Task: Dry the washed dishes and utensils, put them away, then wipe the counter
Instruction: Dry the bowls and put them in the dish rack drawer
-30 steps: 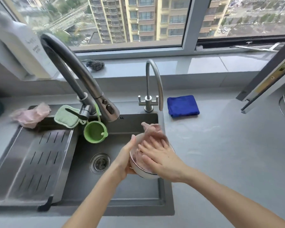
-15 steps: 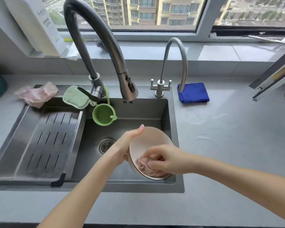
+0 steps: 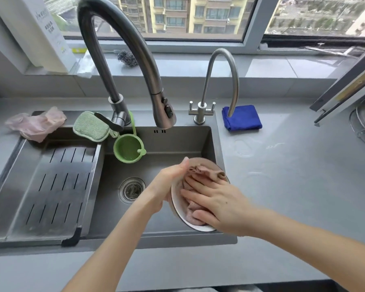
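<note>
Over sink (image 3: 177, 140), bowl (image 3: 178, 209) is held tilted by left hand (image 3: 167, 184) (thumb at rim, other fingers hidden behind). Cloth (image 3: 202, 171) is pressed inside by right hand (image 3: 221, 205), fingers flat, spread. Drying judged underway; stowing and counter (image 3: 293, 186) wipe left to do.

Sink (image 3: 188, 140): brushed metal, matt.
Bowl (image 3: 178, 209): glossy glazed ceramic.
Pink cloth (image 3: 204, 171) (inside bowl): soft, crumpled fabric.
Blue cloth (image 3: 241, 118), counter's back edge: plush fabric.
Counter (image 3: 293, 186): smooth, matt grey.

Print on the white container (image 3: 40, 32) is unreadable.
</note>
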The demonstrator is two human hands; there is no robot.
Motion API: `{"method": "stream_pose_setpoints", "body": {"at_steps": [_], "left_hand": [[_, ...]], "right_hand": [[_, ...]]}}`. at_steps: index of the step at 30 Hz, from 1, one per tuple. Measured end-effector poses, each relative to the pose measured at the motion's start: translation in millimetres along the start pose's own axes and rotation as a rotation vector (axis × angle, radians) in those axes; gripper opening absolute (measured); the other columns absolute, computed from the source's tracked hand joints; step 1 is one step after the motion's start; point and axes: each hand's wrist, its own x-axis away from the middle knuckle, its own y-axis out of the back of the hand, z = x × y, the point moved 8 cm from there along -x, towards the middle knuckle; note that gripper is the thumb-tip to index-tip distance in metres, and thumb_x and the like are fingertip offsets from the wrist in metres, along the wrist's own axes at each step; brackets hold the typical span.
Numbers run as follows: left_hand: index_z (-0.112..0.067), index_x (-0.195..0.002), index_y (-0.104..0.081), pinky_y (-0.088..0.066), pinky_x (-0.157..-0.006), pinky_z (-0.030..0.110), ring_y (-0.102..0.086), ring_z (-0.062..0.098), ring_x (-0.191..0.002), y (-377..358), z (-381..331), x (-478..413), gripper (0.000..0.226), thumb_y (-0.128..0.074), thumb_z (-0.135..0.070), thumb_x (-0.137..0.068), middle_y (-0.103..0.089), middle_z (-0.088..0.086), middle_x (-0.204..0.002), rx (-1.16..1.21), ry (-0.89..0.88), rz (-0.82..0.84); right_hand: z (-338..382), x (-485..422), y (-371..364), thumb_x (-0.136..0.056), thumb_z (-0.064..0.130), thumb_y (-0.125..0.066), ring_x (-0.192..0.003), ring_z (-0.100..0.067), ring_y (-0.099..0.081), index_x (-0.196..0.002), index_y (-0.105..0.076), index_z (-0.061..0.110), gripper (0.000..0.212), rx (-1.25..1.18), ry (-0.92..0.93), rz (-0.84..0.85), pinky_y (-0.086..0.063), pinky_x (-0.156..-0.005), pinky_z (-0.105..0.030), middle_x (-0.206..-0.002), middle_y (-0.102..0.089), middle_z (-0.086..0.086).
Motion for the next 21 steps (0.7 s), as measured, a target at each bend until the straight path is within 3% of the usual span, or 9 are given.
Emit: {"method": "stream_pose_setpoints", "body": {"at_steps": [2,4,6,7,9,11,15,19,21], "left_hand": [[-0.02,-0.098,-0.073,-0.052,-0.067,0.02,-0.07,0.011,-0.088,-3,-2,0,0.041,-0.043,-0.049,-0.093,-0.075,-0.001,-0.093,-0.003,-0.02,-0.034],[-0.008,-0.093,-0.073,-0.053,-0.068,0.02,-0.07,0.016,-0.081,-1,-4,-2,0.047,-0.047,-0.047,-0.092,-0.074,0.01,-0.09,0.054,-0.027,-0.083],[0.001,-0.084,-0.07,-0.051,-0.076,0.03,-0.067,0.026,-0.075,7,0,-5,0.056,-0.055,-0.053,-0.085,-0.068,0.019,-0.082,0.118,0.012,-0.139],[0.001,-0.084,-0.069,-0.05,-0.078,0.034,-0.065,0.028,-0.073,11,3,-5,0.059,-0.06,-0.057,-0.078,-0.066,0.018,-0.081,0.139,0.047,-0.146],[-0.002,-0.096,-0.071,-0.049,-0.093,0.043,-0.066,0.036,-0.087,13,6,-6,0.063,-0.063,-0.059,-0.07,-0.069,0.02,-0.094,0.145,0.102,-0.083],[-0.007,-0.107,-0.071,-0.038,-0.106,0.054,-0.061,0.042,-0.107,11,9,-6,0.065,-0.06,-0.059,-0.069,-0.068,0.02,-0.111,0.105,0.119,-0.01],[-0.016,-0.111,-0.07,-0.035,-0.108,0.055,-0.06,0.037,-0.113,-7,8,-5,0.066,-0.063,-0.063,-0.064,-0.068,0.015,-0.115,-0.038,0.185,0.141],[-0.018,-0.107,-0.067,-0.038,-0.102,0.051,-0.057,0.033,-0.102,-24,5,-2,0.039,-0.061,-0.046,-0.08,-0.063,0.016,-0.107,0.017,0.227,0.261],[-0.017,-0.109,-0.068,-0.037,-0.103,0.052,-0.059,0.031,-0.104,-21,4,-5,0.041,-0.058,-0.046,-0.082,-0.064,0.015,-0.11,0.056,0.22,0.254]], "right_hand": [[2,-8,-14,-0.094,0.05,-0.016,-0.149,-0.02,0.005,-0.152,-0.018,0.021,0.065,-0.2,-0.109,0.118,0.0,-0.12,-0.043,-0.161,-0.006,-0.003],[13,-21,-4,-0.101,0.041,-0.018,-0.143,-0.005,0.022,-0.152,0.002,0.027,0.057,-0.722,-0.238,0.133,0.005,-0.121,-0.035,-0.153,0.015,0.016],[23,-23,4,-0.106,0.026,-0.028,-0.137,0.012,0.01,-0.15,-0.002,0.036,0.052,-1.343,-0.401,0.158,-0.014,-0.116,-0.015,-0.145,0.004,0.029],[27,-19,4,-0.105,0.023,-0.031,-0.134,0.019,0.0,-0.148,-0.008,0.04,0.051,-1.509,-0.433,0.202,-0.022,-0.108,-0.007,-0.143,-0.004,0.03],[31,-7,4,-0.104,0.028,-0.035,-0.135,0.016,-0.014,-0.146,-0.022,0.045,0.047,-1.316,-0.321,0.356,-0.022,-0.106,-0.008,-0.144,-0.021,0.026],[25,8,4,-0.102,0.04,-0.036,-0.13,0.003,-0.027,-0.14,-0.036,0.049,0.04,-0.809,-0.172,0.482,-0.02,-0.101,-0.012,-0.145,-0.036,0.022],[13,11,21,-0.092,0.04,-0.03,-0.12,-0.007,-0.045,-0.101,-0.067,0.032,0.038,-0.071,0.216,0.312,-0.018,-0.115,-0.029,-0.11,-0.065,0.013],[7,7,18,-0.09,0.036,-0.053,-0.139,-0.017,-0.037,-0.127,-0.061,0.026,0.039,0.191,0.406,0.189,-0.008,-0.12,-0.039,-0.139,-0.054,0.002],[6,3,16,-0.095,0.039,-0.042,-0.141,-0.019,-0.033,-0.135,-0.055,0.026,0.044,0.17,0.326,0.176,-0.007,-0.119,-0.041,-0.144,-0.05,-0.001]]}}
